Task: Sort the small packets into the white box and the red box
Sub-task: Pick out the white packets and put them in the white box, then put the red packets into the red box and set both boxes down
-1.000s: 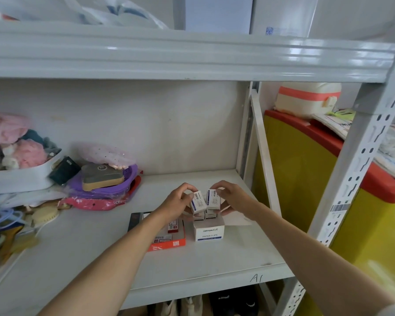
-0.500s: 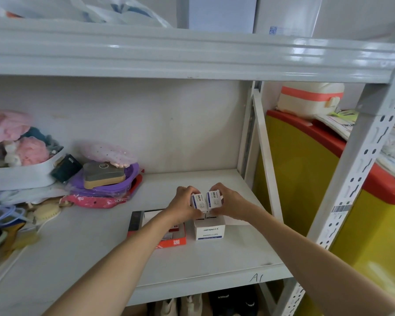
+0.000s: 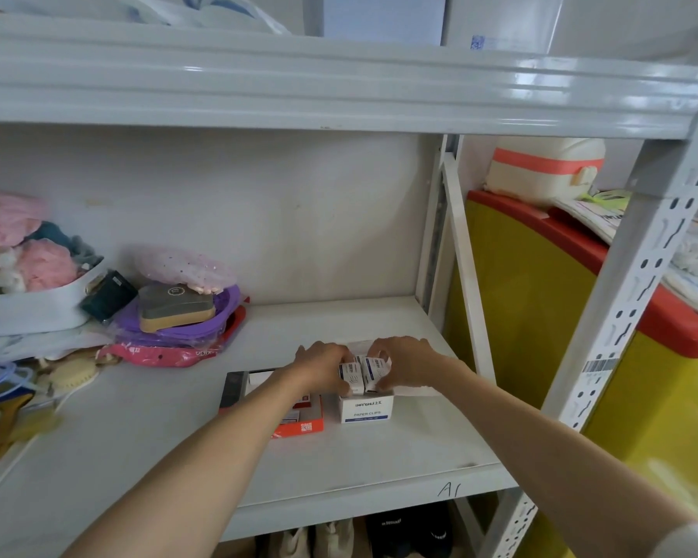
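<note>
- We are working on a grey metal shelf (image 3: 379, 457), with clutter pushed to its left side and the two boxes set near the front edge, side by side.
- The red box (image 3: 299, 426) lies flat and low under our left forearm; the white box (image 3: 366, 410), marked for paper clips, stands touching its right side with its top open.
- Our left hand (image 3: 323, 366) and right hand (image 3: 406, 362) meet directly over the white box, each with fingers clamped on one small packet.
- The left packet (image 3: 349, 374) and the right packet (image 3: 373, 370) stand upright, pressed against each other, their lower ends at or just inside the box's opening; how deep they sit we cannot tell.
- To do this step well, we judge we should keep the two packets squared and parallel to the box walls, lower them together so neither catches the rim, and let go only once they rest on whatever lies below.
- The white box is light and could slide, so we should press straight down, not sideways towards the red one.
</note>
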